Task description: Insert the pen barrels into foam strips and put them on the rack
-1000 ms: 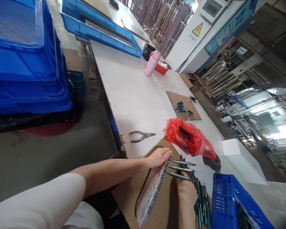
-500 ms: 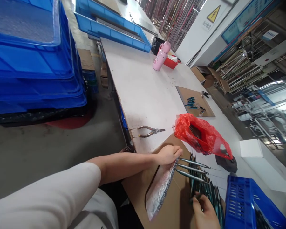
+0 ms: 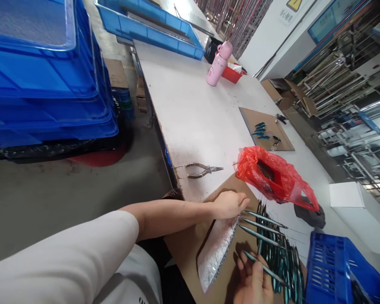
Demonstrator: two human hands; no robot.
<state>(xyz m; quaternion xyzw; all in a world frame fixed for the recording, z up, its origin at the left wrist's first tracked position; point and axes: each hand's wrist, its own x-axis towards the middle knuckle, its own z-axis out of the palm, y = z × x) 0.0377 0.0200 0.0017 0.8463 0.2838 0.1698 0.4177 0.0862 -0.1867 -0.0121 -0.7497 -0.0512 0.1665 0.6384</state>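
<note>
Upper left of frame: stacked blue crates (image 3: 50,84).
Centre: needle-nose pliers (image 3: 202,170) on the white table (image 3: 190,109), lying free.
Lower centre: left hand (image 3: 228,204) pinched on the top edge of a silvery glitter sheet (image 3: 215,251) — three teal lures (image 3: 261,228) jut rightward from that grip.
Bottom centre-right: right hand (image 3: 253,283) grasping one teal lure (image 3: 262,267) across its fingers, just beside the loose lure pile (image 3: 280,257).
Right: red plastic bag (image 3: 272,177); blue basket (image 3: 338,270) — lower right corner.
</note>
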